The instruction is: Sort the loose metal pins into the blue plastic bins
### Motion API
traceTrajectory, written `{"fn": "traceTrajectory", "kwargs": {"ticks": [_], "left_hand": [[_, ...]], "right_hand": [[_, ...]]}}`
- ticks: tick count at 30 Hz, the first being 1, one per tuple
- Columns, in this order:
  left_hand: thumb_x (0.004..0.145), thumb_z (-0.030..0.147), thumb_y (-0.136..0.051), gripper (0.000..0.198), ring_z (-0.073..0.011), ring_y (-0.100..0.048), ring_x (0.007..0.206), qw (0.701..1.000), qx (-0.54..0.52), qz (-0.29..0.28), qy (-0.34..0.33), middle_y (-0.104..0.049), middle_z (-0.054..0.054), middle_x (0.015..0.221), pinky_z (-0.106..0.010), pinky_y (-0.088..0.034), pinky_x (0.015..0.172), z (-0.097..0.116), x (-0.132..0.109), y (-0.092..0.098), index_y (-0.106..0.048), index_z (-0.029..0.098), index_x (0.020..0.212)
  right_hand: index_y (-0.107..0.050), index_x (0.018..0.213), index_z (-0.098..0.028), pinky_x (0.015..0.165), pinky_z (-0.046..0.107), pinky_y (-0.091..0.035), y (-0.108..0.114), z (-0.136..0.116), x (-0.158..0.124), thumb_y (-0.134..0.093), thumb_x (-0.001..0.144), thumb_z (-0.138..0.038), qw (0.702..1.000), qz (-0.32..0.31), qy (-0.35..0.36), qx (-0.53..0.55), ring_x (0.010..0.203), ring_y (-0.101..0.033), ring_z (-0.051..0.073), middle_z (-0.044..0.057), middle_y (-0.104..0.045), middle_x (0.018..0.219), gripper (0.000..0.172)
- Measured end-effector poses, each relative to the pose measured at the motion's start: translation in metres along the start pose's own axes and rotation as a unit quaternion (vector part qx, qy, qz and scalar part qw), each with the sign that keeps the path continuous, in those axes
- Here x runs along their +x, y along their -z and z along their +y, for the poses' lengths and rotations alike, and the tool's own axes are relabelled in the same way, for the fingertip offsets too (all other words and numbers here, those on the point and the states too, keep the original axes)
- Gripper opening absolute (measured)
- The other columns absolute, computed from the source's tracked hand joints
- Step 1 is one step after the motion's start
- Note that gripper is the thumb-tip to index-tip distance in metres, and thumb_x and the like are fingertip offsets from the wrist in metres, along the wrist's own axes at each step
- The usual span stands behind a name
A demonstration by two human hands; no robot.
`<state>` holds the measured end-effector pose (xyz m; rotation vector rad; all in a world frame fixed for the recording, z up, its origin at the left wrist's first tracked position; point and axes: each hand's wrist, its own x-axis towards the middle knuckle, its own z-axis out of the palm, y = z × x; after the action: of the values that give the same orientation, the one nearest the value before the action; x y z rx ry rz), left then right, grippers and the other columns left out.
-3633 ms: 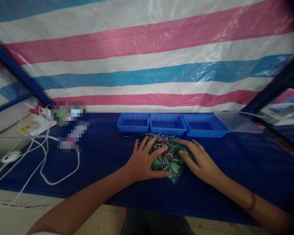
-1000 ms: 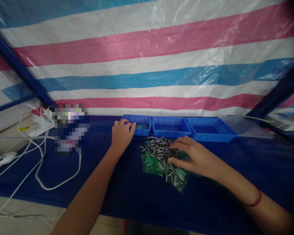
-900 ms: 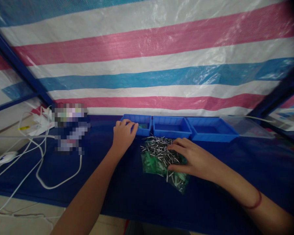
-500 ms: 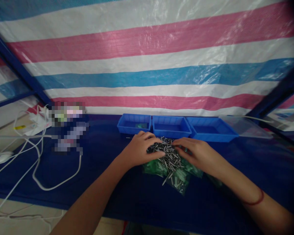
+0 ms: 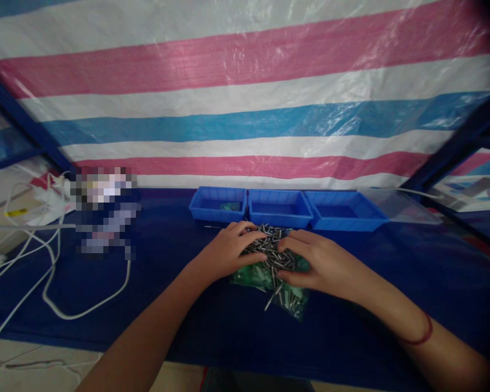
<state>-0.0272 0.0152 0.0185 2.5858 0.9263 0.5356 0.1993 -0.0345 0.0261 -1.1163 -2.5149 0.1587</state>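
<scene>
Glinting, slim silvery pins point(image 5: 271, 249) lie jumbled together.

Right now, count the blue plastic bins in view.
3, in a row on the blue table: left bin, holding a small green packet; middle bin; right bin, beside a clear plastic sheet. None seems hidden.

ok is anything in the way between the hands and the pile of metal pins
Nothing visible: the left hand and right hand are both right at the pile, and the green bags lie mostly on its near side.
</scene>
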Motion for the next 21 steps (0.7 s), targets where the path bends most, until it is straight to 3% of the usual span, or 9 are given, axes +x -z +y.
{"fn": "traceTrajectory", "kwargs": {"ticks": [4,13,21], "left_hand": [[0.091,0.041,-0.049,0.037,-0.0240,-0.050,0.113,1.000,0.018,-0.011,-0.003,-0.055,-0.009,0.124,-0.039,-0.039,0.100,0.002,0.003,0.000,-0.058,0.022,0.122],[0.097,0.036,-0.038,0.033,-0.0209,-0.053,0.109,0.999,0.025,0.028,0.010,-0.060,-0.006,0.116,-0.036,-0.039,0.100,0.005,0.005,-0.003,-0.063,0.021,0.114],[0.099,0.030,-0.031,0.035,-0.0206,-0.056,0.108,0.991,-0.049,0.121,0.021,-0.065,-0.006,0.113,-0.038,-0.039,0.098,0.013,0.006,0.000,-0.060,0.019,0.115]], "right_hand": [[-0.061,0.099,-0.018,0.077,0.039,-0.044,-0.014,-0.023,0.005,-0.070,0.074,-0.043,0.996,0.018,0.055,-0.065,0.089,-0.057,0.026,0.008,-0.063,0.092,0.036],[-0.065,0.090,-0.017,0.071,0.036,-0.039,-0.028,-0.034,0.006,-0.055,0.086,-0.024,0.991,0.051,0.035,-0.116,0.082,-0.056,0.023,0.006,-0.063,0.084,0.012],[-0.067,0.086,-0.015,0.073,0.035,-0.041,-0.033,-0.036,0.005,-0.049,0.090,-0.019,0.981,0.142,0.010,-0.134,0.079,-0.055,0.021,0.008,-0.064,0.081,0.020]]}}
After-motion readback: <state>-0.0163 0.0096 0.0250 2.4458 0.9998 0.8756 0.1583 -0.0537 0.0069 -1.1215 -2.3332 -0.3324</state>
